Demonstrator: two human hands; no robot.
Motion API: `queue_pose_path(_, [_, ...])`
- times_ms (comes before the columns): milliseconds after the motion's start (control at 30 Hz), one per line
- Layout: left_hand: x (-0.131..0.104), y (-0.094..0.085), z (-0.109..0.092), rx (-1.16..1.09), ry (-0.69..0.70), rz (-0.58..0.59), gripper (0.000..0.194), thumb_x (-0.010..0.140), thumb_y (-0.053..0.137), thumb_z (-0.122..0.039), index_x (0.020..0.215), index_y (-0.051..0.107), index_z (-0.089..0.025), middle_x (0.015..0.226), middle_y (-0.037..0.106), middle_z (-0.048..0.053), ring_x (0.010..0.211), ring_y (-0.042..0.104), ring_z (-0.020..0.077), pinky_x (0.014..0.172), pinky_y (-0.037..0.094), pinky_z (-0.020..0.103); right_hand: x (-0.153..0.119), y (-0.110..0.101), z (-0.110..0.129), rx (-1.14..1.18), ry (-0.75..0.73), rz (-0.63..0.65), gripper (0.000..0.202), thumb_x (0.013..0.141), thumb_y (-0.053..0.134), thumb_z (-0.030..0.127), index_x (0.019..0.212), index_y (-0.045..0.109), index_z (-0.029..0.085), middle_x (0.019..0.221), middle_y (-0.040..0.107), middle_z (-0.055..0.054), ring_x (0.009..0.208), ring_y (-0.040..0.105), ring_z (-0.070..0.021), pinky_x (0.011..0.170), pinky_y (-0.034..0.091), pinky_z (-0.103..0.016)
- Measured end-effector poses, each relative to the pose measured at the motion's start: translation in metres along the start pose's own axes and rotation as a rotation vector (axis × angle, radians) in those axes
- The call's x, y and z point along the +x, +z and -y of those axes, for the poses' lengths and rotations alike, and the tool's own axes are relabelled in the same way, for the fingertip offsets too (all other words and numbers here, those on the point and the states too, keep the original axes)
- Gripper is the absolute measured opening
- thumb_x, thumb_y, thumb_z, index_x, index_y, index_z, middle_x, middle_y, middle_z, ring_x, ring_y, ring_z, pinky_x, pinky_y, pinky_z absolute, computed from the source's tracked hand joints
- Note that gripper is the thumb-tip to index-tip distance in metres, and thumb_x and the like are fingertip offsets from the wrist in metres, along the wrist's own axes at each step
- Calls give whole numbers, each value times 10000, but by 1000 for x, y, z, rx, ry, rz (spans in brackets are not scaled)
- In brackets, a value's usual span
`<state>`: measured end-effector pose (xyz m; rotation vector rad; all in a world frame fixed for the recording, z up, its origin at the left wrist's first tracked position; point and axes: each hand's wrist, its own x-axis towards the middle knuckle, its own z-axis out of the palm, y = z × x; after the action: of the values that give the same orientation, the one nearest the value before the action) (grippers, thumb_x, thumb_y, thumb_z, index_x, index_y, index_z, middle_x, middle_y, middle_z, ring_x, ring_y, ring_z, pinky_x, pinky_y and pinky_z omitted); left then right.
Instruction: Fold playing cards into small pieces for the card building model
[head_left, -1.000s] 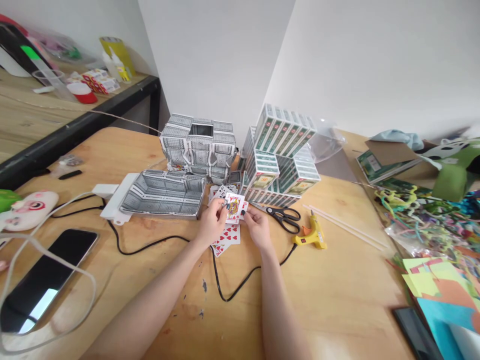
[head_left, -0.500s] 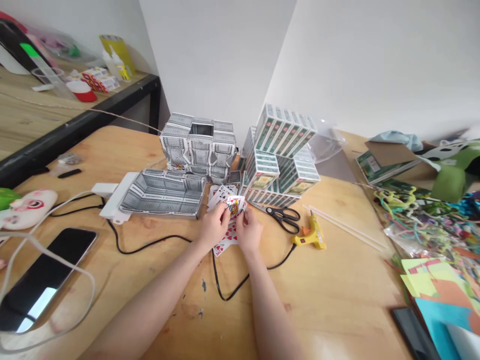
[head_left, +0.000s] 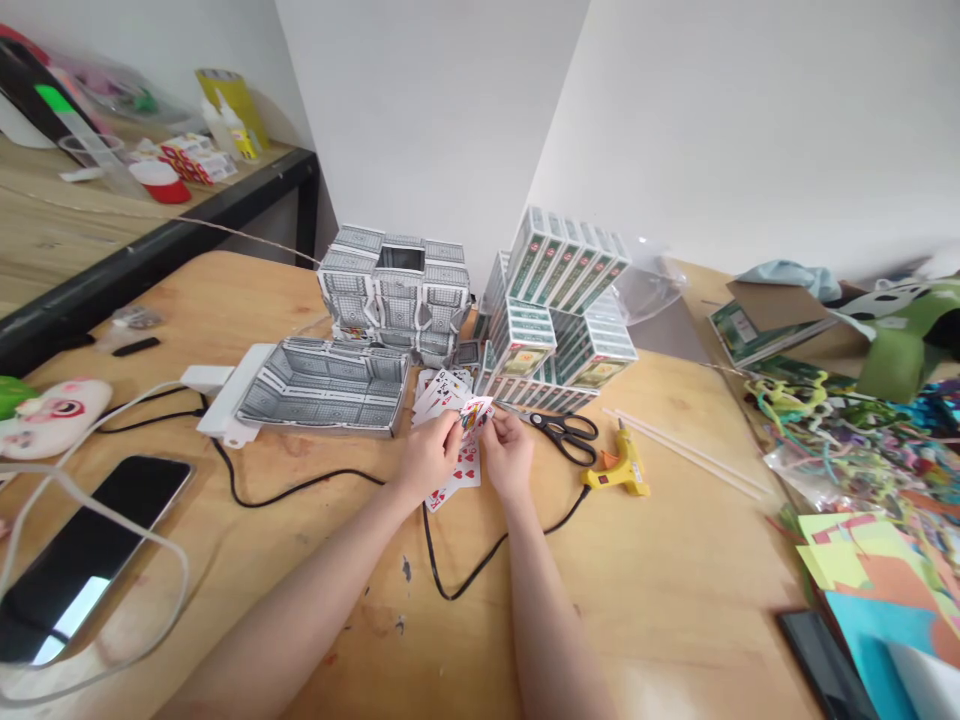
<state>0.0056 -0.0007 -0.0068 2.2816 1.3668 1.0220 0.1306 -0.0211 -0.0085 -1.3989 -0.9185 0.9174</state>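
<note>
On the counter (head_left: pixel 645 600), a held card (head_left: pixel 475 411) sits between the left hand (head_left: pixel 431 455) and the right hand (head_left: pixel 510 457), over loose cards (head_left: pixel 442 390) — left of these lies a tray (head_left: pixel 322 392), and behind the tray a box (head_left: pixel 397 295). Stacked card packs (head_left: pixel 529 335) stand behind and right of the hands, with scissors (head_left: pixel 559 430) before them and a glue gun (head_left: pixel 624 468) right of the scissors — the phone (head_left: pixel 97 555) lies at front left.

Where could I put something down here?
Bare wood shows below the yellow glue gun, between right forearm and coloured papers, and between the white cable and left forearm. It's crowded around the left hand and right hand: playing cards, scissors, card boxes.
</note>
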Motion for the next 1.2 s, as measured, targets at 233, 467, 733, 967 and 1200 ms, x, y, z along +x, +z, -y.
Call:
queue_pose_path(233, [-4,3,-10,106,191,33,215,879,339,-185,711,472,-182,559,512,4,537,489,127,530,316,247,-4,5,-2,-157,-43,-142,299,793,486,438,900,618,192,781,703,-42,711,640,-187,641,480,-287])
queue_pose_path(467, [-5,1,-15,108,215,78,259,881,329,-189,660,464,-188,541,507,2,530,485,124,535,314,256,-6,3,7,-269,-51,-306,305,794,485,458,739,610,186,660,670,-42,614,590,-169,616,456,-276])
queue_pose_path(733, [-3,1,-4,-37,-73,-35,171,867,365,-239,745,476,-195,569,513,-6,533,506,126,520,324,237,2,-8,12,142,-5,75,237,733,553,332,878,656,175,876,698,-49,806,631,-198,745,496,-320])
queue_pose_path(967, [-1,0,-1,-34,-75,-54,173,867,364,-245,752,482,-193,574,516,0,541,512,133,519,319,245,4,-6,8,155,-2,212,278,727,582,360,930,664,190,952,702,-59,846,647,-223,795,503,-374])
queue_pose_path(1200, [-5,4,-10,5,37,42,187,879,332,-238,769,475,-192,576,520,-3,553,513,130,541,341,244,-8,6,-2,-295,-111,-90,267,781,497,354,931,665,211,836,708,-48,731,636,-200,694,481,-306])
